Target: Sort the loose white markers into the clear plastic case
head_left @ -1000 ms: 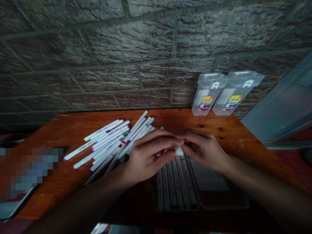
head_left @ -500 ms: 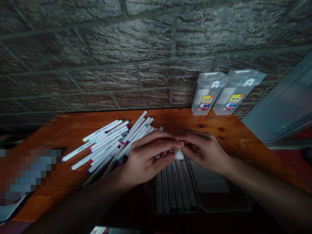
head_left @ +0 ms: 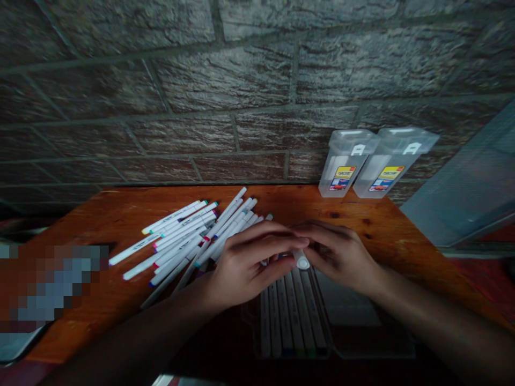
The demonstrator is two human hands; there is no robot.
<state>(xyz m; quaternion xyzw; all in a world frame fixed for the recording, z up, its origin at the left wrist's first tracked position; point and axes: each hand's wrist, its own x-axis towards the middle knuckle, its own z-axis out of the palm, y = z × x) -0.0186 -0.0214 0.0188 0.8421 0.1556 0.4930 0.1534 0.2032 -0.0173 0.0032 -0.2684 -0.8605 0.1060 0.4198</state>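
Note:
Between my two hands is a white marker (head_left: 302, 262), its round end turned toward me and most of its length hidden by fingers. My left hand (head_left: 255, 262) pinches it from the left, thumb below and fingers above. From the other side the fingers of my right hand (head_left: 341, 254) close around it, their tips meeting the left fingertips. Below them lies an opened clear plastic case (head_left: 329, 343), with several white markers (head_left: 292, 316) side by side in its left half. A loose heap of white markers (head_left: 185, 241) with coloured ends lies left of my hands.
Two clear marker cases with yellow labels, a left one (head_left: 343, 166) and a right one (head_left: 388, 166), stand upright against the stone-block wall (head_left: 257, 80). The wooden table (head_left: 298, 201) runs up to that wall. A blurred-out object (head_left: 52, 289) lies at the left edge.
The whole view has shifted slightly, so things appear a little lower and to the right. Both hands keep nearly the same hold on the marker.

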